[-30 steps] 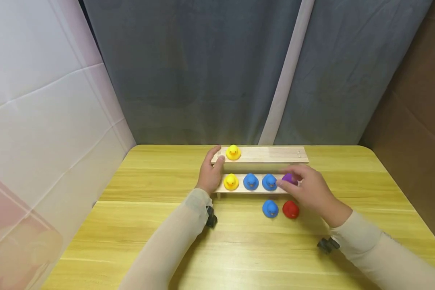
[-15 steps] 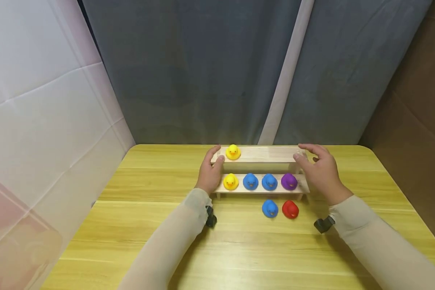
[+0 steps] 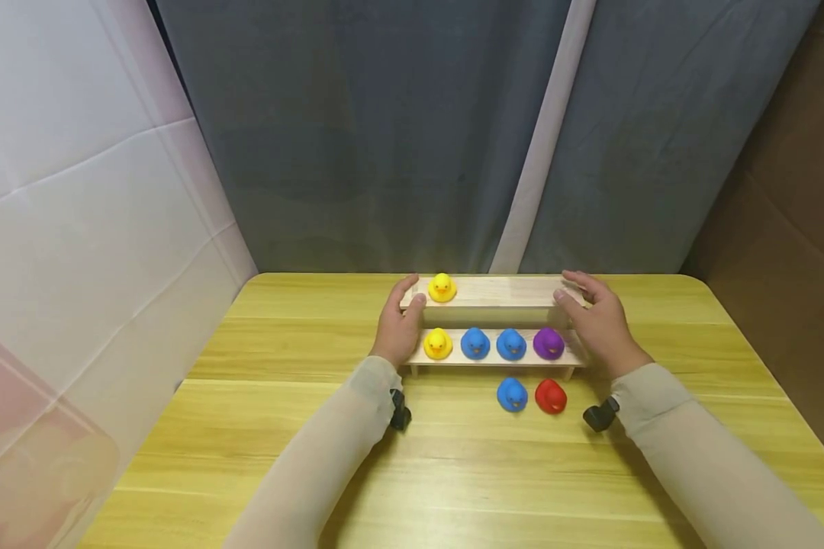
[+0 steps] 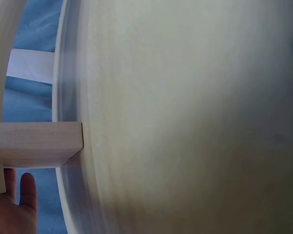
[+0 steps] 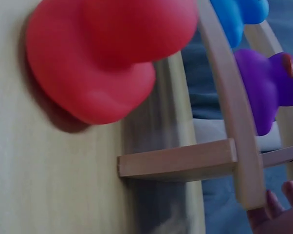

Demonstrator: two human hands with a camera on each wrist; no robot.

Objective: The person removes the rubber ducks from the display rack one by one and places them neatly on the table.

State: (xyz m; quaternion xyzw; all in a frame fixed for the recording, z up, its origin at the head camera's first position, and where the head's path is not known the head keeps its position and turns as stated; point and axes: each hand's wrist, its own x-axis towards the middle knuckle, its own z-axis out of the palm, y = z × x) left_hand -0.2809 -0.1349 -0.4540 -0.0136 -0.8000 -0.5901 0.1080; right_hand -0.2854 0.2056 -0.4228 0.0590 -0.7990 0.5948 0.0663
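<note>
A two-tier wooden shelf stand [image 3: 501, 293] stands near the table's back edge. My left hand [image 3: 398, 328] grips its left end, thumb at the upper board's front and fingers behind. At the right end my right hand [image 3: 603, 324] holds the upper board in the same way. A yellow rubber duck [image 3: 442, 288] sits at the left of the upper tier. Along the lower tier sit another yellow duck [image 3: 438, 344], two blue ducks [image 3: 475, 344] and a purple duck [image 3: 548, 344]. The left wrist view shows fingers [image 4: 27, 192] behind the stand's end.
On the table [image 3: 302, 427] in front of the stand lie a blue duck [image 3: 512, 395] and a red duck [image 3: 551, 396]. Grey curtains [image 3: 384, 152] hang behind the table. A white cloth [image 3: 96, 191] is at the left, a brown one [image 3: 783, 229] at the right.
My right hand has let go of the purple duck on the lower tier and moved back to the upper board's right end. My left hand has stayed at the left end.
</note>
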